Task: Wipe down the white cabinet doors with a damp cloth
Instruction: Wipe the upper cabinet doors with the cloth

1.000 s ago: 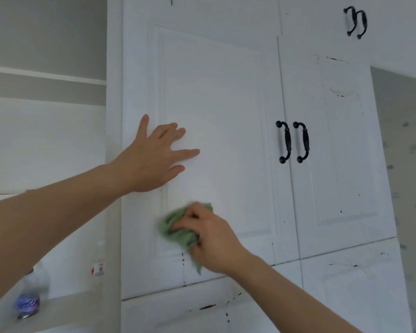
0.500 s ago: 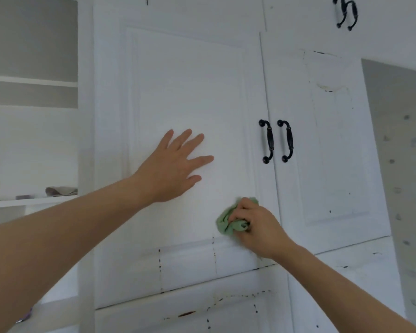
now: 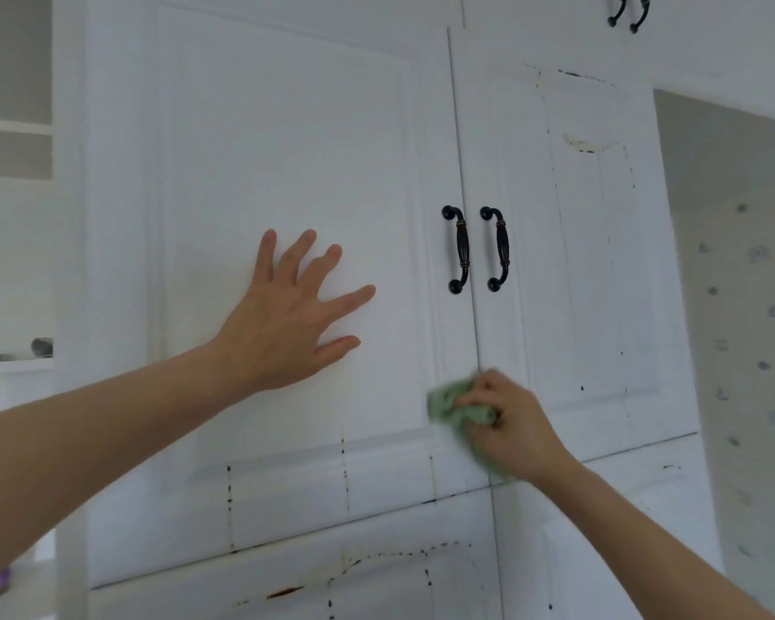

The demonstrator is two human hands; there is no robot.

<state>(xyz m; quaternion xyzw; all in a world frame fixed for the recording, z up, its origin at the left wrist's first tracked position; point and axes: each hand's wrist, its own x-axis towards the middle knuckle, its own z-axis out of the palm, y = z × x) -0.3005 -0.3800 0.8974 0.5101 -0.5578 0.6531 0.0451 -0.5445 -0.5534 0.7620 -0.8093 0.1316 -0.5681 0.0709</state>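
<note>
Two white cabinet doors fill the view, the left door (image 3: 287, 149) and the right door (image 3: 591, 261), each with a black handle near the seam. My left hand (image 3: 287, 324) lies flat on the left door's panel, fingers spread, holding nothing. My right hand (image 3: 506, 422) is closed around a crumpled green cloth (image 3: 453, 402) and presses it against the lower right corner of the left door, right at the seam between the doors. Part of the cloth hangs below my fingers.
The black handles (image 3: 459, 248) (image 3: 497, 248) stand just above my right hand. Chipped, dark-spotted paint runs along the lower panels (image 3: 345, 570). Open shelves (image 3: 14, 360) sit at the left. A patterned wall (image 3: 743, 328) is at the right. Another pair of handles (image 3: 627, 11) is at the top.
My right hand has swept the cloth from the lower left of the door panel rightward to the seam. My left hand has shifted a little right and turned its fingers upward.
</note>
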